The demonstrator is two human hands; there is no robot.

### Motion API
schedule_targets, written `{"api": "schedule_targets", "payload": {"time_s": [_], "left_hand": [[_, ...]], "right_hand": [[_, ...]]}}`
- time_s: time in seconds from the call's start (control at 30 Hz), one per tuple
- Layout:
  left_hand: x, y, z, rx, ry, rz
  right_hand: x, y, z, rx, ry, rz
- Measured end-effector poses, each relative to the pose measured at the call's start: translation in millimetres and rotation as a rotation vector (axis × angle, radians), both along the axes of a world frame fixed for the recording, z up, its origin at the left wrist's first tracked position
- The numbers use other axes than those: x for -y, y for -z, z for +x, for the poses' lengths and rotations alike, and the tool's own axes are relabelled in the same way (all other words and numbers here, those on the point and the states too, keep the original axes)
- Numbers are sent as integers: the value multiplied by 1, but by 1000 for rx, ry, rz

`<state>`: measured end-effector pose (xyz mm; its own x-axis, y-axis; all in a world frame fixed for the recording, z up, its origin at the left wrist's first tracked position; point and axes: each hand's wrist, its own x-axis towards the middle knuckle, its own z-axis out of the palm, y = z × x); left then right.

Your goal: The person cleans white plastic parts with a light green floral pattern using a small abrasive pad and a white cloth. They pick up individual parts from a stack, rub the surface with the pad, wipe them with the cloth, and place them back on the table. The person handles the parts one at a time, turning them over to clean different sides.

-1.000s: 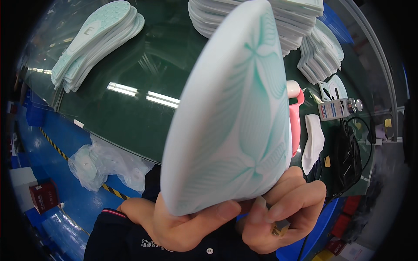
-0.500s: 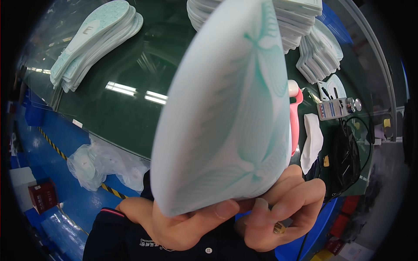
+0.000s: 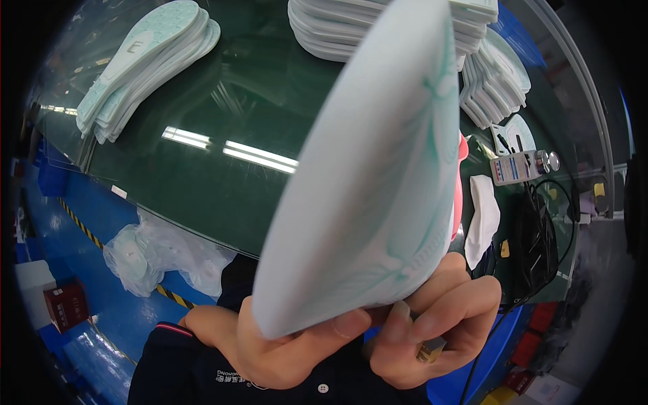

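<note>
Held in the left fingers, pinched along the lower edge beneath the thumb: the insole, white with a teal leaf pattern, bowed and standing tall above both hands. With the right fingers curled in around a brass piece, close by the lower right edge of the insole. Just beyond the right fingers, partly behind the insole, a pink handle; next to it, a white cloth; farther right, a black bag. Out to the left of the left fingers, past the table edge, crumpled plastic. Beyond the cloth, away from the right fingers, a bottle. Farthest ahead of the fingers, on the green table, a left stack, a middle stack partly behind the insole, and a right stack.
</note>
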<state>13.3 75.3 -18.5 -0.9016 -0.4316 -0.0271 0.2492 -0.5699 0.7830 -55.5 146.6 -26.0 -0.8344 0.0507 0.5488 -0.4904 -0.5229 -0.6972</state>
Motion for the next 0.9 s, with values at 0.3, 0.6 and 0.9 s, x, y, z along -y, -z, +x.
{"api": "schedule_targets", "payload": {"time_s": [0.3,0.6,0.9], "left_hand": [[-1,-3,-2,21,-13,66],[-2,1,-5,-52,-65,129],[1,2,-5,-53,26,82]], "right_hand": [[1,-3,0,20,61,85],[3,-5,-1,86,66,81],[3,-13,1,199,30,99]]}}
